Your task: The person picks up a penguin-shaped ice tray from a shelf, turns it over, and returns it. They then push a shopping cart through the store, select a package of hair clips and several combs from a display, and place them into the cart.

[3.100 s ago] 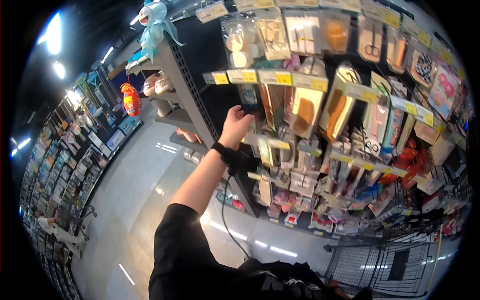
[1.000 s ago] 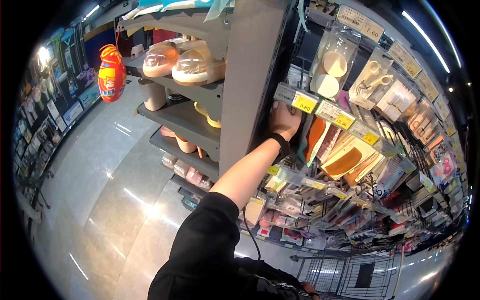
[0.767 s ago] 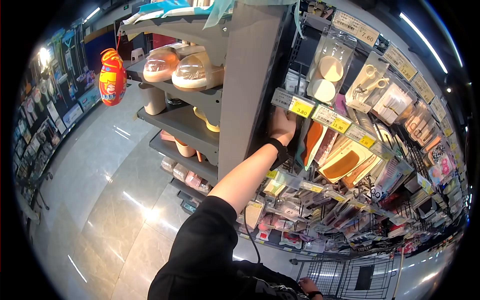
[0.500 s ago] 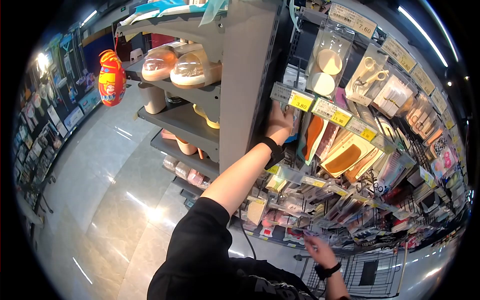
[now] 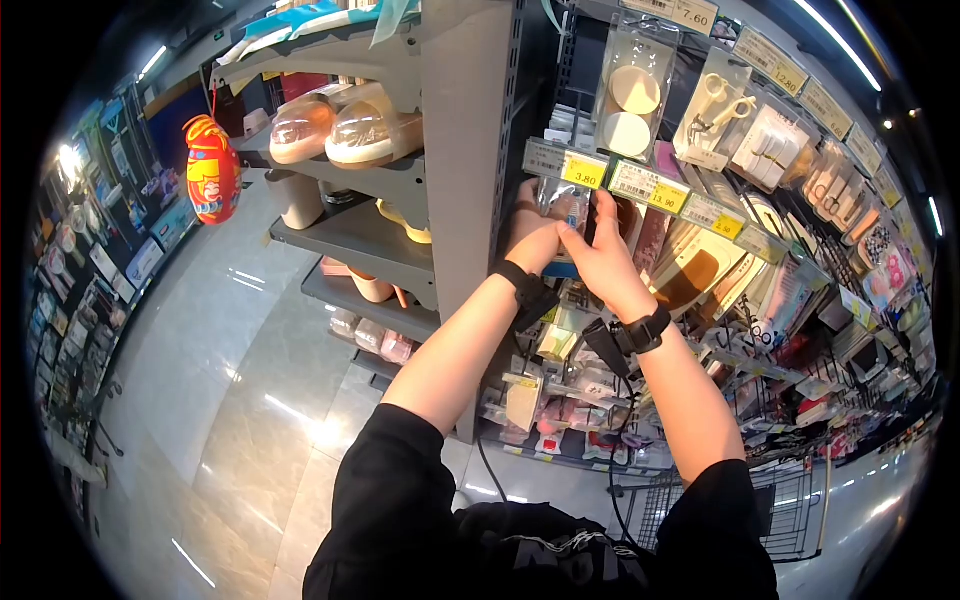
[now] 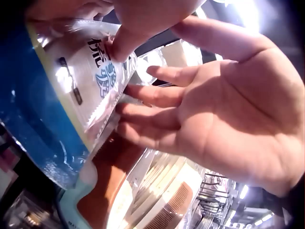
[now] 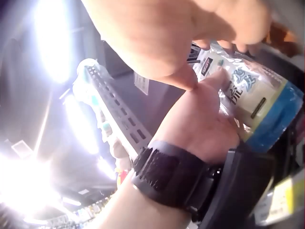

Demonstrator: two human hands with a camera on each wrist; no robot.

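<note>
A clear plastic packet point(image 5: 569, 207) with a blue lower band hangs below the 3.80 price tag, beside the grey shelf post. My left hand point(image 5: 533, 238) grips its left side. In the left wrist view, the left thumb point(image 6: 125, 43) lies on the front of the packet point(image 6: 45, 112), which bears printed characters and a small dark stick-like picture. My right hand point(image 5: 610, 262) comes in from the other side. Its palm point(image 6: 228, 107) faces that camera, fingers nearly straight with tips at the packet's edge. The right wrist view shows the packet point(image 7: 274, 114) beyond both hands.
Packaged combs point(image 5: 690, 280), scissors point(image 5: 715, 115) and round puffs point(image 5: 632, 105) hang close on the right. Left of the post point(image 5: 468, 180), shelves hold shoes point(image 5: 365, 130) and a cup point(image 5: 296, 200). A red inflatable point(image 5: 212, 170) dangles there. A shopping cart point(image 5: 790, 510) stands below right.
The right hand has risen from near the cart to the packet beside the left hand. Earlier, the left hand reached in under the price tag. The view has shifted slightly.
</note>
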